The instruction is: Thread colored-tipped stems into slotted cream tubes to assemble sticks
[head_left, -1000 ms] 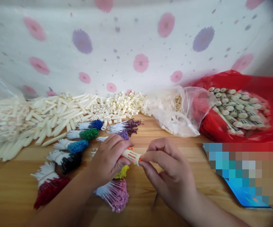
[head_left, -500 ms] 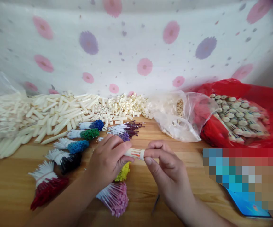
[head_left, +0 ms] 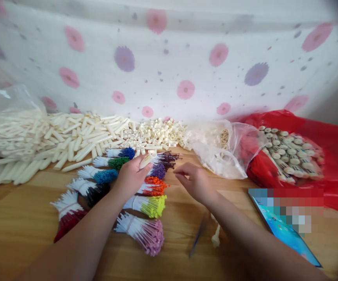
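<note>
My left hand (head_left: 132,174) is closed round a cream slotted plastic tube (head_left: 145,160), whose end sticks out above my fingers. It hovers over the purple bundle of thin plastic sticks (head_left: 158,170) and the orange bundle (head_left: 153,186). My right hand (head_left: 193,180) reaches left toward the dark maroon bundle (head_left: 166,157), fingers curled together, with nothing I can make out in them. Yellow-green (head_left: 150,205) and pink (head_left: 144,232) bundles lie nearer to me.
Cream tubes (head_left: 69,138) and small slotted pieces (head_left: 154,134) are heaped along the back. A clear bag (head_left: 221,150) and a red bag of capped parts (head_left: 292,152) stand right. A phone (head_left: 286,230) and tweezers (head_left: 198,234) lie on the wooden table (head_left: 25,230).
Both hands moved away from me toward the bundles and came apart. The tube stays in my left hand; my right hand let go of it. The orange bundle is now uncovered.
</note>
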Demonstrator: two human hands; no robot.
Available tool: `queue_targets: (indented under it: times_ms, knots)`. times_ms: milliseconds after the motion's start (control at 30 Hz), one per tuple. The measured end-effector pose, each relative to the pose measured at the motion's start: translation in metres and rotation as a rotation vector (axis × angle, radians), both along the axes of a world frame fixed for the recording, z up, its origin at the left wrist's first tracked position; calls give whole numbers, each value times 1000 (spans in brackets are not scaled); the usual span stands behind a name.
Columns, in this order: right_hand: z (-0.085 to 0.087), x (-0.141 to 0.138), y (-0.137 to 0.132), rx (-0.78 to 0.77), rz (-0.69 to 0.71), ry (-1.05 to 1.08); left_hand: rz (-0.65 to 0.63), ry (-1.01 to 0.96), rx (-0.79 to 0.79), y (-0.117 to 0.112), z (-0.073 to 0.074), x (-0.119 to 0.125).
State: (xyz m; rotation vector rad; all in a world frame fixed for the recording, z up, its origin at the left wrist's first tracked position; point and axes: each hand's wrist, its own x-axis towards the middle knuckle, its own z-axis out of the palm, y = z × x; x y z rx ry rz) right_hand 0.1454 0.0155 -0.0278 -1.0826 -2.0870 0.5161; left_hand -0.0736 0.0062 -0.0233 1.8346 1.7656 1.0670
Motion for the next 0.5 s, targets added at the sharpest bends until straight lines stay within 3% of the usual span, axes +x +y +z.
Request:
queue_targets:
  times_ms: [167,500]
  knots:
    - [5,-39,23,228,70,-509,104,86,6,6,-9,-3]
    - [7,-65,34,313,139,-784,190,39,-82,16,-20,-6]
